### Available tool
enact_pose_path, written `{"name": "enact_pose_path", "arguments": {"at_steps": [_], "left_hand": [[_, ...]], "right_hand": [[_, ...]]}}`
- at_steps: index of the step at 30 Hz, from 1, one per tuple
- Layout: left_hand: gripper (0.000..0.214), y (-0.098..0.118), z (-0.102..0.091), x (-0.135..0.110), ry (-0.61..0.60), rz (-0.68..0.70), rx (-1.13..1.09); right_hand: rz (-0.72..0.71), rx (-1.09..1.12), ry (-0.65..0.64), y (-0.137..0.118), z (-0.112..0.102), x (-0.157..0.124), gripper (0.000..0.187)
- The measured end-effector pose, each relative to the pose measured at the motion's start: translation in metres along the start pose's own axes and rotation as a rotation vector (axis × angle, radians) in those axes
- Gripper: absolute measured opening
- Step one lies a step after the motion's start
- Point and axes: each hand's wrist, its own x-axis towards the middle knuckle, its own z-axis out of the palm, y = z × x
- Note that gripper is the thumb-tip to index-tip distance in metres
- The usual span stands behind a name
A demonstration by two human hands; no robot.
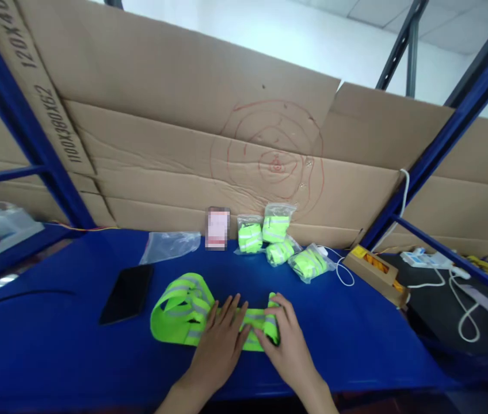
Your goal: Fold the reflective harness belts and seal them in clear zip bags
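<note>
A neon-yellow reflective vest [181, 310] with grey stripes lies on the blue table [54, 345], partly folded into a strip. My left hand [220, 339] lies flat on the middle of the strip, fingers spread. My right hand [285, 339] pinches the strip's right end [272, 322], which is folded over under the fingers. The unfolded left part of the vest bulges out in loops.
A black phone [127, 293] lies left of the vest. An empty clear bag [168, 246] and several bagged folded vests [278, 241] sit by the cardboard back wall [183, 144]. A cardboard box [376, 275], white cables and a power strip [427, 260] are at right.
</note>
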Motion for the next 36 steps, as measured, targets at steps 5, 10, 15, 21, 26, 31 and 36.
{"name": "enact_pose_path", "arguments": {"at_steps": [5, 10, 15, 21, 26, 31, 36], "left_hand": [[0.052, -0.011, 0.009, -0.013, 0.003, 0.011, 0.109], [0.051, -0.010, 0.008, -0.015, 0.001, 0.019, 0.146], [0.051, -0.012, 0.013, -0.014, 0.034, 0.038, 0.191], [0.051, -0.015, 0.016, -0.016, 0.083, 0.073, 0.185], [0.050, -0.012, 0.014, -0.016, 0.071, 0.058, 0.164], [0.053, -0.021, 0.018, -0.017, 0.126, 0.111, 0.181], [0.056, -0.045, 0.047, -0.015, 0.271, 0.249, 0.269]], "right_hand": [[0.207, -0.144, 0.350, 0.028, -0.029, -0.016, 0.019], [0.037, -0.166, 0.230, -0.004, -0.017, -0.012, 0.039], [-0.067, -0.357, -0.029, 0.008, -0.003, -0.007, 0.034], [0.034, -0.434, -0.053, 0.069, -0.033, -0.022, 0.048], [0.063, -0.375, -0.098, 0.068, -0.044, -0.024, 0.046], [0.054, -0.361, -0.068, 0.073, -0.042, -0.021, 0.045], [0.011, -0.380, -0.049, 0.084, -0.032, -0.021, 0.044]]}}
